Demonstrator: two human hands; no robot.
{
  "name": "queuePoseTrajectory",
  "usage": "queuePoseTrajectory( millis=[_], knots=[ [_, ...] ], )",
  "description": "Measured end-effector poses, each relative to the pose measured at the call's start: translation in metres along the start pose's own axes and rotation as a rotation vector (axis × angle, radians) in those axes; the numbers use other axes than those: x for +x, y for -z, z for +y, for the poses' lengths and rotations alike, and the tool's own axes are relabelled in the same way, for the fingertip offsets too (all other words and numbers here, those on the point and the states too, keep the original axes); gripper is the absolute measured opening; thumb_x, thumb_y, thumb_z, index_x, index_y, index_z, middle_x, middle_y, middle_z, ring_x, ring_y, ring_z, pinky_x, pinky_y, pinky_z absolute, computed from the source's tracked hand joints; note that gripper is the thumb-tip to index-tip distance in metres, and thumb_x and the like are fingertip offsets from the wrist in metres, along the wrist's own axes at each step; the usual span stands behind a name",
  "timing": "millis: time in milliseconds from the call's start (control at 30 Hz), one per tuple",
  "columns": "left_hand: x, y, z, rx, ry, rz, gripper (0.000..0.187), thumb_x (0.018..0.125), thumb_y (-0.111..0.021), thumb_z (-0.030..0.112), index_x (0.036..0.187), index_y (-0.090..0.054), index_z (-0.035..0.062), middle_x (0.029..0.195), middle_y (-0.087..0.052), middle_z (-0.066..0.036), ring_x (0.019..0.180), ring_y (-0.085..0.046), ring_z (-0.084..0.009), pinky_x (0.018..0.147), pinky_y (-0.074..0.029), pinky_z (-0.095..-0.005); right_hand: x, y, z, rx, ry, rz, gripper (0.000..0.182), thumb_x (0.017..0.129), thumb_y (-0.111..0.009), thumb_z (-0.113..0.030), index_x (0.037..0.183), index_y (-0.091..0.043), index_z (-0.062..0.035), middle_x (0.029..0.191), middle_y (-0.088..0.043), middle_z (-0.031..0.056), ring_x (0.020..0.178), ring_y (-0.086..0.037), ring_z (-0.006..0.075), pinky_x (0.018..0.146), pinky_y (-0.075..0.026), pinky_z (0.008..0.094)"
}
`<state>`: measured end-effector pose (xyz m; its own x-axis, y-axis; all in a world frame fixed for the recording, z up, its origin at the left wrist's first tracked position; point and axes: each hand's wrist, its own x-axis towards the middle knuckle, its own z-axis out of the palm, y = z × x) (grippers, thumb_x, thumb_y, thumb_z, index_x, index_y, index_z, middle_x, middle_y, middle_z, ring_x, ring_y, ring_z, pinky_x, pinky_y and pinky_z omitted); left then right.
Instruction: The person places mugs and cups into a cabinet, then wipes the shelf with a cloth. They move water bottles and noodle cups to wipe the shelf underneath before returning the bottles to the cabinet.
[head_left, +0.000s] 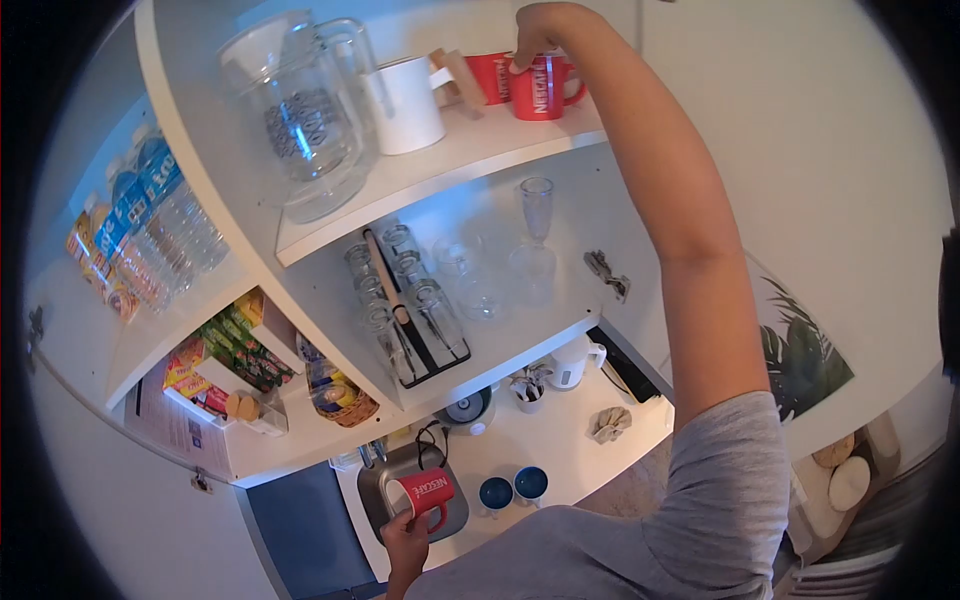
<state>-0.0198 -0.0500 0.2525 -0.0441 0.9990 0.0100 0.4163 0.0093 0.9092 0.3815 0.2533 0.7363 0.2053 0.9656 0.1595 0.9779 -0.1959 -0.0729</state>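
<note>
My right hand (545, 28) reaches up to the top shelf, its fingers closed at the rim of a red Nescafe mug (540, 92). Just to the left of that mug stands another red mug (490, 78), partly hidden. Low down, my left hand (406, 540) grips a second-hand-height red Nescafe mug (428, 490), tilted, in front of the sink (455, 520). Two blue-lined cups (531, 483) stand on the counter to the right of it.
A glass pitcher (310, 130) and a white mug (407, 105) share the top shelf. Glasses in a black rack (435, 370) occupy the shelf below. Water bottles (150, 210) stand at left. Open cabinet doors flank the shelves. A white kettle (572, 362) is on the counter.
</note>
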Motion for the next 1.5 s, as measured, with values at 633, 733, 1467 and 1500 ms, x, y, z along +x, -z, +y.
queuePoseTrajectory(
  millis=[633, 733, 1467, 1500],
  knots=[
    [-0.008, -0.016, 0.014, -0.063, -0.086, -0.025, 0.015, 0.083, -0.066, 0.002, 0.097, -0.070, 0.0007, 0.072, -0.067, -0.005, 0.063, -0.055, -0.0042, 0.057, -0.044, -0.0224, 0.020, -0.047, 0.010, -0.037, 0.360, 0.447, 0.027, 0.072, -0.077, -0.020, 0.092, -0.070, -0.0027, 0.088, -0.069, 0.0170, 0.082, -0.067, 0.0304, 0.074, -0.053, 0.0391],
    [-0.010, -0.013, 0.019, -0.083, -0.068, -0.025, 0.015, 0.083, -0.065, 0.002, 0.098, -0.070, 0.0009, 0.073, -0.068, -0.006, 0.065, -0.057, -0.0047, 0.059, -0.045, -0.0225, 0.036, -0.046, 0.019, -0.073, 0.353, 0.418, 0.022, 0.074, -0.073, -0.015, 0.092, -0.070, -0.0020, 0.089, -0.069, 0.0170, 0.083, -0.067, 0.0301, 0.073, -0.053, 0.0391],
    [0.066, 0.027, 0.217, 0.202, -0.460, -0.240, 0.014, 0.081, -0.069, 0.008, 0.093, -0.071, 0.0002, 0.075, -0.068, -0.010, 0.064, -0.064, -0.0120, 0.059, -0.050, -0.0279, -0.153, -0.079, 0.016, 1.165, 0.786, 0.581, 0.022, 0.078, -0.073, -0.012, 0.096, -0.066, -0.0015, 0.101, -0.065, 0.0099, 0.085, -0.062, 0.0169, 0.077, -0.049, 0.0280],
    [0.073, 0.026, 0.246, 0.172, -0.499, -0.220, 0.014, 0.082, -0.068, 0.009, 0.092, -0.071, 0.0003, 0.073, -0.068, -0.009, 0.063, -0.064, -0.0112, 0.059, -0.050, -0.0276, -0.179, -0.100, 0.013, 1.077, 0.786, 0.661, 0.021, 0.077, -0.075, -0.014, 0.092, -0.066, -0.0016, 0.095, -0.063, 0.0073, 0.082, -0.060, 0.0145, 0.075, -0.048, 0.0268]
  ],
)
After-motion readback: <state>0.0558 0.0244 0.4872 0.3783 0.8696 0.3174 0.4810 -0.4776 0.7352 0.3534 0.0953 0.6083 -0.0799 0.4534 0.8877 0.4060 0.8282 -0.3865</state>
